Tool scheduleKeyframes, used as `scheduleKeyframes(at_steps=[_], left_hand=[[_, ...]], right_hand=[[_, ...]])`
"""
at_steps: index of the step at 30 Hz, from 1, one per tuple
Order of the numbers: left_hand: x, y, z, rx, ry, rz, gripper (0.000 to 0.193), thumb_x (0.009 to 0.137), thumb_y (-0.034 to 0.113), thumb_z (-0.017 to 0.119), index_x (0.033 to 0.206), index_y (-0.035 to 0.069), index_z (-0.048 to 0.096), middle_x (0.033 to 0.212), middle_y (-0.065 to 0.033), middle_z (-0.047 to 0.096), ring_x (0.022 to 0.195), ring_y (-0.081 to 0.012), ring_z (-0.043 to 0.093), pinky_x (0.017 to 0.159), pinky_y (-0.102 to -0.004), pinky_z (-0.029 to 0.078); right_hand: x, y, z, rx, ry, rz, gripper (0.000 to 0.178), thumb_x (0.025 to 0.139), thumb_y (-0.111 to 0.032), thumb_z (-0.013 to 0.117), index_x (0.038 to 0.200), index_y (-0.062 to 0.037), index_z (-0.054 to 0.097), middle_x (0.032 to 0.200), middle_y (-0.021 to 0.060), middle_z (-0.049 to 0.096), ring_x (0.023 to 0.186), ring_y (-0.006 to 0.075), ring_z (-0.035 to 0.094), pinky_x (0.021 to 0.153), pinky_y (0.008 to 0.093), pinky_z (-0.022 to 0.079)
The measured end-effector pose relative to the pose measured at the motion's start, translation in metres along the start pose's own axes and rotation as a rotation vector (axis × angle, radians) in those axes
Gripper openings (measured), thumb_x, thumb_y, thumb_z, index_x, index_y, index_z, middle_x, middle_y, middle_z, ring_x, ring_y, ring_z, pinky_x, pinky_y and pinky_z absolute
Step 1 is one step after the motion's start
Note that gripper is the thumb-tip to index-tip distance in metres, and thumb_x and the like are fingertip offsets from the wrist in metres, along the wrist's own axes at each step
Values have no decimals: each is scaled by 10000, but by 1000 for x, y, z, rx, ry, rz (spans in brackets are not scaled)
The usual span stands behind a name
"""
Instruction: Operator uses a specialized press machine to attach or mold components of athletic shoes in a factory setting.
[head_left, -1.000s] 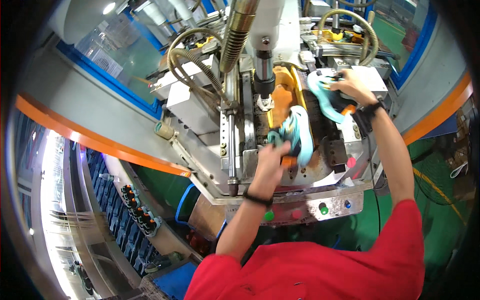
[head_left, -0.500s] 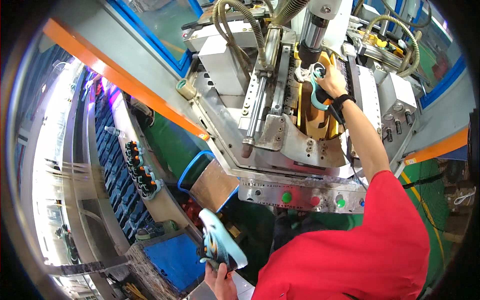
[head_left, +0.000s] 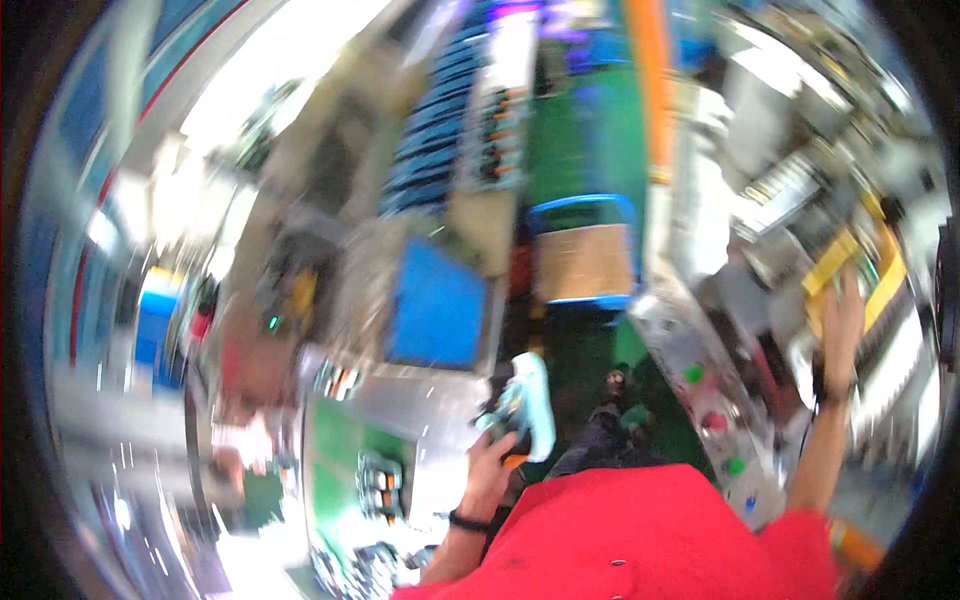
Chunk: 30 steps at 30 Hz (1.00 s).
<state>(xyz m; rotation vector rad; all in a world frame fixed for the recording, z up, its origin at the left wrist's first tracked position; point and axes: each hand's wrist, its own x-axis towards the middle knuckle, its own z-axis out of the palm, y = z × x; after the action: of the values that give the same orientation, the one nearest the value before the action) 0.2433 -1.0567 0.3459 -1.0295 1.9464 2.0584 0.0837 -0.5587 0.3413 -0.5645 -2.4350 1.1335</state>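
My left hand (head_left: 488,468) is closed around a sneaker (head_left: 535,405) with a pale turquoise sole and dark upper, held upright in front of my red shirt. Over at the right, my right hand (head_left: 845,308) reaches into the machine, between its yellow side pieces (head_left: 882,285). Motion smears those fingers, so whether they grip anything does not show. A small greenish patch (head_left: 868,268) lies just beyond them, too blurred to name.
The machine's front panel (head_left: 680,350) carries green and red buttons. Ahead are a blue-framed crate (head_left: 632,240) with a brown board, a blue-surfaced box (head_left: 435,310) and a dark ridged conveyor (head_left: 430,150). Dark and orange shoe pieces (head_left: 380,485) lie at lower left.
My view has swung left, so the machine now sits at the right and the picture is blurred. The sneaker stays in my left hand; my right hand remains at the machine.
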Motion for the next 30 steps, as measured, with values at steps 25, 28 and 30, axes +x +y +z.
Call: scheduleKeyframes(at_steps=[25,28,30], left_hand=[[189,-156,-538,-574,1075,167,239,665,-25,615,899,-7,568,753,-70,562,692,-226,585,598,-368,499],[228,-181,-643,-276,1404,-16,480,658,67,624,1108,-49,507,919,-192,658,827,-332,650,745,-429,517],[262,-179,-698,36,1436,-198,568,702,106,591,1218,-69,428,950,-240,669,896,-417,649,838,-426,508]], right_hand=[[-150,-640,352,140,-413,-1515,477,812,-25,656,1275,-83,555,1178,71,650,1072,204,598,869,330,450],[-254,-788,411,238,-647,-1831,706,732,4,663,1390,-176,479,1341,45,573,1194,222,549,954,403,436],[-318,-840,453,184,-675,-1915,800,684,22,640,1427,-194,435,1405,53,514,1255,222,506,1004,426,420]])
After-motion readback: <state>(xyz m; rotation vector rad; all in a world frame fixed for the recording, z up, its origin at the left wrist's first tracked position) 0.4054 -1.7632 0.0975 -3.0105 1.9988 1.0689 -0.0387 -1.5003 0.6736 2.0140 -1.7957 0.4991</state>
